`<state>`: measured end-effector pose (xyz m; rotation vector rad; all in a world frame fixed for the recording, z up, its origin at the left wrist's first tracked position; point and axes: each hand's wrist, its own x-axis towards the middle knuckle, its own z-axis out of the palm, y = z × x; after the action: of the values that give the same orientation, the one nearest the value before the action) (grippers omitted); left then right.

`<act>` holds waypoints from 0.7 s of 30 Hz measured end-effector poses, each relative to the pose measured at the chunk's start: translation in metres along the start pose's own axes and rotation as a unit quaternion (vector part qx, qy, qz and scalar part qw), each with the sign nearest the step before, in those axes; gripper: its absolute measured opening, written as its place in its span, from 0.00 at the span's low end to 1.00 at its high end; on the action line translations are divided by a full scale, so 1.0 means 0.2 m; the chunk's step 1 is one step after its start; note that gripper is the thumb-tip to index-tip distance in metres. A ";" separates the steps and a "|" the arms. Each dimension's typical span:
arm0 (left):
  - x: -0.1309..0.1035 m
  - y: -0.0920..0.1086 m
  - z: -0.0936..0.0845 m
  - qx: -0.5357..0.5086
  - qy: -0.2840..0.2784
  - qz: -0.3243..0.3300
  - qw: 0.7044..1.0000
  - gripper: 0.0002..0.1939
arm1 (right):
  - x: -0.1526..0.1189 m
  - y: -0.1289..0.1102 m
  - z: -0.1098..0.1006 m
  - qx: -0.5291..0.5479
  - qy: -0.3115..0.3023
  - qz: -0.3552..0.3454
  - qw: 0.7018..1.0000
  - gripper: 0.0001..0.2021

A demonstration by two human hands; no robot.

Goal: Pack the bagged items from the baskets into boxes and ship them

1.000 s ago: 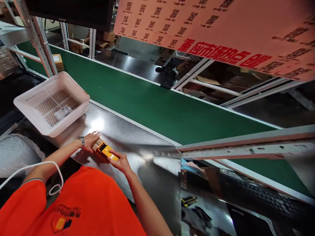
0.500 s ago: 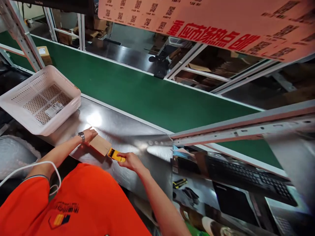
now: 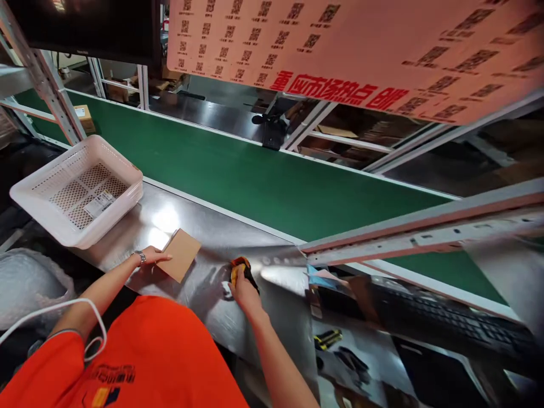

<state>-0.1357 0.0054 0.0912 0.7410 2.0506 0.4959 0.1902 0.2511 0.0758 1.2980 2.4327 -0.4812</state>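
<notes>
A small brown cardboard box (image 3: 182, 255) is held at its left edge by my left hand (image 3: 152, 256), over the metal table (image 3: 216, 226). The thumb lies on the box's near face, and the other fingers are hidden behind it. To the right, my right hand (image 3: 243, 288) is wrapped round a yellow and black tape dispenser (image 3: 240, 271), apart from the box. A small white patch shows just left of that hand; I cannot make out what it is.
White plastic baskets (image 3: 127, 198) stand stacked at the left, with a label inside. A green conveyor belt (image 3: 238, 170) runs behind the table, carrying a carton (image 3: 85, 119) at far left. At right are a metal post, a keyboard (image 3: 459, 317) and a yellow-black cutter (image 3: 328, 339).
The tape dispenser has moved right, away from the box, in my right hand. My left hand has turned the box so its broad face shows. The view has tilted upward.
</notes>
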 end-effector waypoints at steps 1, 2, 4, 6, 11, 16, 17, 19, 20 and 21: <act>0.00 0.00 0.03 0.012 0.006 -0.018 1.000 0.31 | 0.01 0.01 0.03 0.005 -0.016 0.010 1.000 0.43; 0.00 0.01 0.05 0.026 0.021 -0.027 0.999 0.32 | 0.01 0.02 0.05 0.009 -0.024 0.023 0.999 0.43; -0.02 0.02 0.07 0.044 0.066 -0.009 0.997 0.30 | 0.02 0.03 0.09 0.016 -0.009 0.059 0.998 0.42; -0.05 0.03 0.05 0.045 0.094 0.026 0.994 0.27 | 0.04 0.01 0.13 0.044 0.051 0.068 0.995 0.42; -0.18 0.08 -0.28 0.032 0.162 0.154 0.974 0.18 | 0.09 -0.33 0.31 0.294 0.137 -0.062 0.944 0.56; -0.32 -0.02 -0.92 0.075 0.342 0.176 0.920 0.18 | 0.07 -0.80 0.50 0.522 -0.006 -0.019 0.853 0.66; -0.34 -0.07 -1.04 0.108 0.353 0.118 0.922 0.18 | 0.06 -0.85 0.52 0.550 -0.024 -0.029 0.834 0.63; -0.35 -0.18 -1.25 0.158 0.353 0.012 0.922 0.18 | 0.05 -0.90 0.56 0.586 -0.025 -0.048 0.809 0.56; -0.35 -0.24 -1.32 0.176 0.344 -0.029 0.922 0.19 | 0.05 -0.90 0.58 0.593 -0.015 -0.050 0.804 0.53; -0.35 -0.30 -1.37 0.187 0.334 -0.055 0.922 0.21 | 0.05 -0.90 0.59 0.596 -0.005 -0.049 0.801 0.51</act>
<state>-0.3546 -0.1043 0.2445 0.7290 2.8658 0.3141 0.0495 0.1120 -0.0085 1.4689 2.0973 -2.2717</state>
